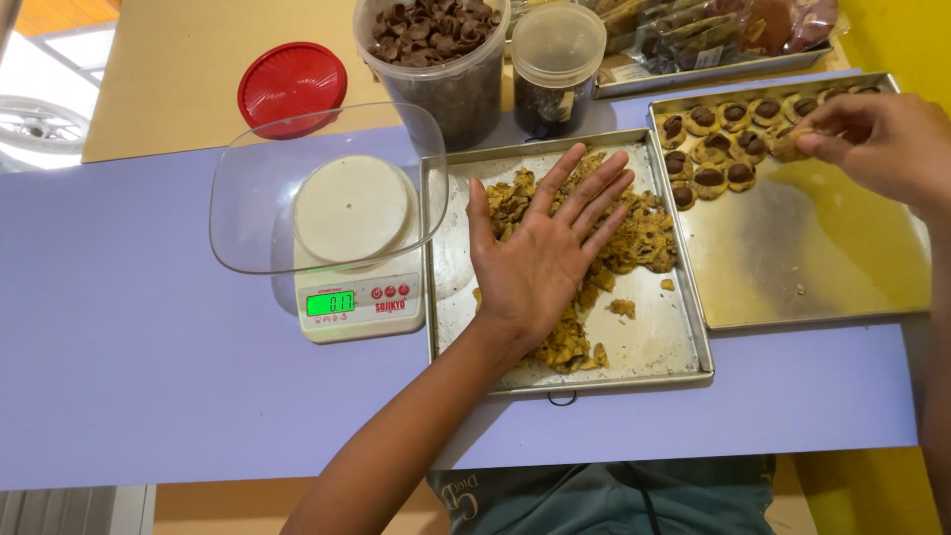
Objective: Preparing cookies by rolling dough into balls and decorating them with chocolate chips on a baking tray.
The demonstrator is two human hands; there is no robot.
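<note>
Head view. Left hand (543,248): fingers spread flat, pressing cookie dough (634,243) in the middle tray (654,357). Right hand (877,139): fingertips pinched on a dough piece (788,149) over the right tray (822,267). Filled: two short rows of chocolate-topped cookies (718,149). Remaining: most tray space, much dough.

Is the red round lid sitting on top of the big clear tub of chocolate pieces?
No, the red round plastic lid lies flat on the tabletop left of the open clear tub.

Scale (359,260) left of dough tray (662,342)
</note>
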